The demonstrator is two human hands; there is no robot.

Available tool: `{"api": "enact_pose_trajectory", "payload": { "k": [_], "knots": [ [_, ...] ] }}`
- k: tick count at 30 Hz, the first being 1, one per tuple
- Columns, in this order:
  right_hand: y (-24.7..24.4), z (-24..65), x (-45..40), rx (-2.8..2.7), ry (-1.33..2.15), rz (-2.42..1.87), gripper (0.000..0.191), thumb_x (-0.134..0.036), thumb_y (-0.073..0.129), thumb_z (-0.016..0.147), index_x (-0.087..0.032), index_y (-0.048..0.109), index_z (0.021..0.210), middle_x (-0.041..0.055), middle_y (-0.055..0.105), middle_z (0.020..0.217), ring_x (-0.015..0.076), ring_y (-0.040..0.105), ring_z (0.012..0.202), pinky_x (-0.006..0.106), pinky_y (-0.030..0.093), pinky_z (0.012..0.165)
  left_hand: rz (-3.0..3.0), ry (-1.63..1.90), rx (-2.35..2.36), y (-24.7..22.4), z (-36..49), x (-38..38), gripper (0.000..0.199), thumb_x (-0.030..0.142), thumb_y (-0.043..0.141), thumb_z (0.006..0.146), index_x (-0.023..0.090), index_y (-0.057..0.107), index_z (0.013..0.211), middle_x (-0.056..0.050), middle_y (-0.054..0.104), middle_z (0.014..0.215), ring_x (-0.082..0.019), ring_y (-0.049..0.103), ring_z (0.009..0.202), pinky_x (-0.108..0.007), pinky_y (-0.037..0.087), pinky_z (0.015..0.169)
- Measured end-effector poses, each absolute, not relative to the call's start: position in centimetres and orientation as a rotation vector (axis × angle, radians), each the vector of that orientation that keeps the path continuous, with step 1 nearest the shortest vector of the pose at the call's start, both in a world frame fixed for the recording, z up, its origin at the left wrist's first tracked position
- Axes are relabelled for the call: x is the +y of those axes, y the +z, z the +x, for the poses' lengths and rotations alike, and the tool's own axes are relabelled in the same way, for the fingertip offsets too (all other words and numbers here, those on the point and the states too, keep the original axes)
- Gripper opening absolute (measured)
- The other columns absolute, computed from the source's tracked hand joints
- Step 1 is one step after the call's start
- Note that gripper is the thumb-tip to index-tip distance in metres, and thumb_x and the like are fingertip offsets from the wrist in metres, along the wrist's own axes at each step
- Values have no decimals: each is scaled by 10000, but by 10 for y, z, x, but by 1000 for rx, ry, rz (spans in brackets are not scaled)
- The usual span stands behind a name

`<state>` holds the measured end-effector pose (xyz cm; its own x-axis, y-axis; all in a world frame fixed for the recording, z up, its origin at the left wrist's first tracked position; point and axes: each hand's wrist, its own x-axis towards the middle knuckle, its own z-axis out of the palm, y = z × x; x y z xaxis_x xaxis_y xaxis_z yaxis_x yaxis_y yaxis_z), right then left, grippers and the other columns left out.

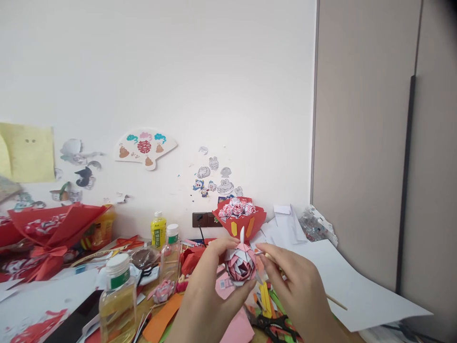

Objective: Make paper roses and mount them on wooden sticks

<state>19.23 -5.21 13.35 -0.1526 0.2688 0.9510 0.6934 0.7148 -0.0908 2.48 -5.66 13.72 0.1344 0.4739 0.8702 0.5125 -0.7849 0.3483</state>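
A pink and white folded paper flower is held up in the middle of the view, its layered petals facing me. My left hand grips it from the left, thumb below and fingers above. At the flower's right edge, my right hand is closed around a thin wooden stick, whose far end sticks out past the palm. The right fingertips are close to or touching a petal; which one is hard to make out. One white petal tip points up from the flower's top.
Behind the hands stands a red-wrapped paper bouquet. A clear bottle of yellowish liquid stands front left, near another red bouquet. Black scissors lie among paper scraps below the hands. A large white sheet spreads out right.
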Motion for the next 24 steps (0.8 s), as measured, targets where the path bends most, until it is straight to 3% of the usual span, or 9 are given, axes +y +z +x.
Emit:
{"api": "enact_pose_trajectory", "payload": {
  "k": [4, 7, 12, 15, 17, 21, 24],
  "knots": [
    [135, 192, -53, -1665, -419, -792, 218, -184, 415, 910, -204, 607, 809, -21, 642, 626, 117, 592, 531, 198, 420, 493, -2245, -1745, -975, 140, 24, -55, 340, 282, 662, 747, 254, 511, 1050, -109, 514, 1204, -244, 575, 1057, -322, 575, 739],
    [133, 189, -54, -1570, -500, -792, 205, -201, 424, 906, -191, 607, 812, -11, 653, 627, 118, 609, 529, 188, 415, 472, -2068, -1665, -1027, 137, 27, -51, 386, 327, 626, 783, 253, 494, 1138, -125, 476, 1244, -263, 556, 1069, -357, 556, 752],
    [129, 182, -53, -1602, -444, -835, 210, -229, 407, 903, -191, 583, 794, -14, 607, 568, 128, 577, 496, 196, 402, 450, -1986, -1512, -1025, 132, 30, -46, 525, 366, 606, 802, 207, 425, 1268, -122, 577, 1136, -265, 569, 1013, -394, 496, 820],
    [131, 180, -55, -1707, -368, -849, 257, -242, 360, 913, -194, 565, 766, -7, 576, 565, 136, 548, 493, 211, 398, 455, -1954, -1519, -1019, 134, 29, -45, 420, 334, 603, 808, 199, 494, 1190, -97, 621, 1036, -253, 574, 949, -387, 476, 798],
    [133, 181, -58, -1773, -279, -843, 283, -247, 315, 924, -193, 570, 817, 9, 592, 616, 146, 566, 539, 219, 420, 486, -1951, -1504, -985, 137, 28, -45, 359, 296, 592, 816, 201, 519, 1155, -83, 634, 996, -242, 570, 922, -383, 459, 794],
    [133, 183, -60, -1653, -156, -907, 303, -261, 258, 944, -175, 501, 1103, 46, 650, 772, 164, 629, 675, 227, 470, 541, -1921, -1472, -895, 141, 30, -46, 307, 237, 590, 811, 195, 544, 1112, -72, 647, 956, -232, 563, 885, -383, 428, 791],
    [131, 183, -56, -1566, -181, -915, 232, -264, 298, 943, -184, 504, 1014, 28, 624, 720, 156, 613, 620, 222, 465, 506, -1908, -1440, -856, 141, 34, -47, 282, 208, 590, 796, 197, 557, 1076, -59, 658, 915, -224, 568, 845, -373, 417, 771]
  ]
}}
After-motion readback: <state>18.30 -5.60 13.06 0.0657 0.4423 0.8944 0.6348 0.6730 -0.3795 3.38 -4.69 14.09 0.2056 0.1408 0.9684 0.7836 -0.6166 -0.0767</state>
